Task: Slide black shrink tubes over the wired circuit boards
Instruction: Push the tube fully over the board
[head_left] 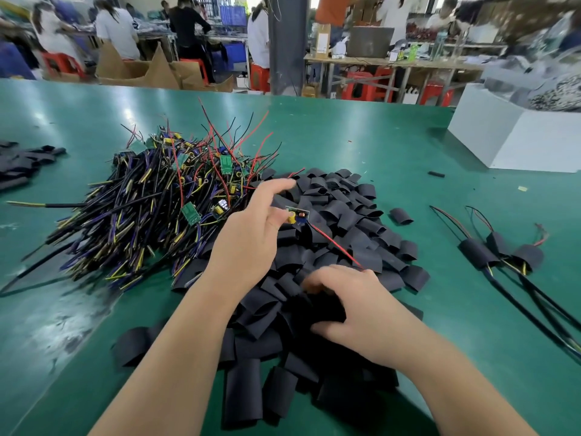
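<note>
My left hand [251,228] pinches a small wired circuit board [298,214] above the heap of black shrink tubes [339,221]; a red wire [336,245] trails from the board down to the right. My right hand [355,306] lies on the front of the heap, its fingers curled round a black shrink tube [317,305]; motion blurs the fingertips. A tangled pile of wired circuit boards [151,209], green boards with black, yellow, purple and red leads, lies left of the tubes.
Three boards sleeved in tubes [500,251] lie at the right with their cables running toward me. A white box [515,136] stands far right. More black tubes [22,165] lie at the left edge of the green table [345,133]. People work at benches behind.
</note>
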The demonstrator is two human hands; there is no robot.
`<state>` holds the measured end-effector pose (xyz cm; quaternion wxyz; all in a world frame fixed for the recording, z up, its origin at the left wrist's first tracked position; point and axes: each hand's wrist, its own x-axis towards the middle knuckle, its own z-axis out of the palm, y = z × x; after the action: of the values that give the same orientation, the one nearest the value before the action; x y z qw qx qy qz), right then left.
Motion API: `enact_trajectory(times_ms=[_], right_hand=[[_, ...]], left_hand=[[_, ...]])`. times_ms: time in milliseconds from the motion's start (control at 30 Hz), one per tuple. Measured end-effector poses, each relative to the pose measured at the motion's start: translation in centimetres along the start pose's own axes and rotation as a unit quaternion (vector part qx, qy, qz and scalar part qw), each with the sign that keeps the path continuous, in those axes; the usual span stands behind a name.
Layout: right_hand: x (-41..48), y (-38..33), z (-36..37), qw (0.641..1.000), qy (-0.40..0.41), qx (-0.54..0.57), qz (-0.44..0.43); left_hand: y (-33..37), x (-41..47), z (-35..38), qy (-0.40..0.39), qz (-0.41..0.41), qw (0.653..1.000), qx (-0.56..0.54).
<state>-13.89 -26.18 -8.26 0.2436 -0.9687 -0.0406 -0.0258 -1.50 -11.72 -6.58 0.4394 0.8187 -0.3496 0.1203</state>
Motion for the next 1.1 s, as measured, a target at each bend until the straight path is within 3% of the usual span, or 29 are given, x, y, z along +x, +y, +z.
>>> enact_trajectory(times_ms=[100,200,300,400,533,667,767,867,933,1100], right_hand=[[-0.2,0.0,0.0,0.996,0.072,0.056,0.011],[-0.2,0.1,-0.3,0.974,0.185,0.127,0.016],[-0.1,0.0,-0.6,0.954,0.241,0.176,0.018],[0.2,-0.1,-0.4,0.929,0.268,0.253,0.024],[1.1,-0.2,-0.2,0.864,0.308,0.391,0.077],[1.5,0.0,-0.4,0.817,0.277,0.488,0.133],[1.4,-0.5,-0.5,0.772,0.249,0.577,0.093],[1.3,-0.9,-0.7,0.808,0.256,0.53,0.019],[1.4,-1.0,-0.8,0.831,0.3,0.468,0.024],[1.3,-1.1,-0.7,0.843,0.296,0.449,0.035]], left_hand=[[-0.2,0.0,0.0,0.003,-0.031,0.999,-0.026],[-0.3,0.1,-0.2,0.021,-0.039,0.996,-0.076],[0.0,0.0,-0.2,0.02,-0.04,0.992,-0.114],[0.2,-0.2,-0.3,0.008,-0.041,0.992,-0.121],[0.8,-0.4,-0.1,-0.015,-0.043,0.983,-0.176],[1.3,-0.7,0.3,-0.05,-0.033,0.974,-0.218],[1.5,-0.8,0.4,-0.052,-0.036,0.965,-0.254],[1.4,-0.9,0.5,-0.065,-0.05,0.957,-0.277],[1.3,-0.9,0.6,-0.066,-0.055,0.957,-0.278],[1.2,-0.8,1.0,-0.06,-0.109,0.95,-0.288]])
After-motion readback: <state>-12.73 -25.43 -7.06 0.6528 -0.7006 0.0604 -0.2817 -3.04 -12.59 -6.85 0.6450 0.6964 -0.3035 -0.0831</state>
